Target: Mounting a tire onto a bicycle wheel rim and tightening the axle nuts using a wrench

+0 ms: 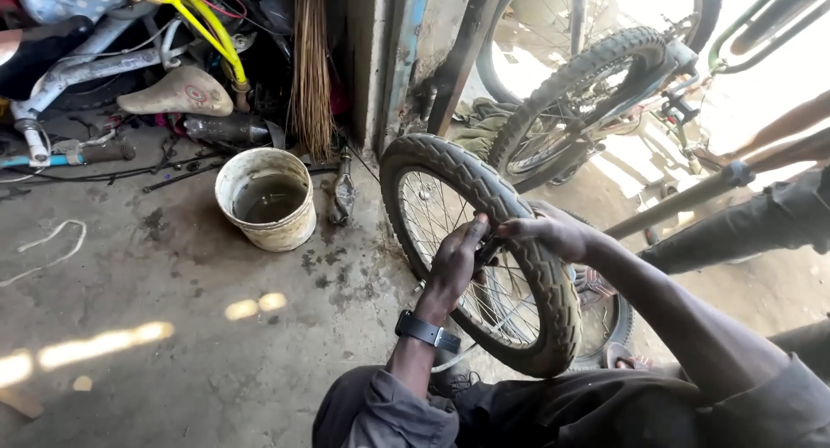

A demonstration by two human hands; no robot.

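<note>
A small bicycle wheel (484,240) with a knobbly grey tyre and thin spokes stands upright between my knees. My left hand (454,262), with a black watch on its wrist, grips the tyre's inner edge at the rim. My right hand (549,233) lies over the top of the tyre, fingers curled onto the same spot. Both thumbs press where tyre meets rim. Whether a tool is between the fingers is hidden.
A dirty white bucket (298,232) of murky water stands on the concrete floor to the left. Behind it lie bicycle frames, a saddle (177,92) and a broom (311,67). A second bicycle wheel (588,85) stands behind, and another person's legs (761,223) are at right.
</note>
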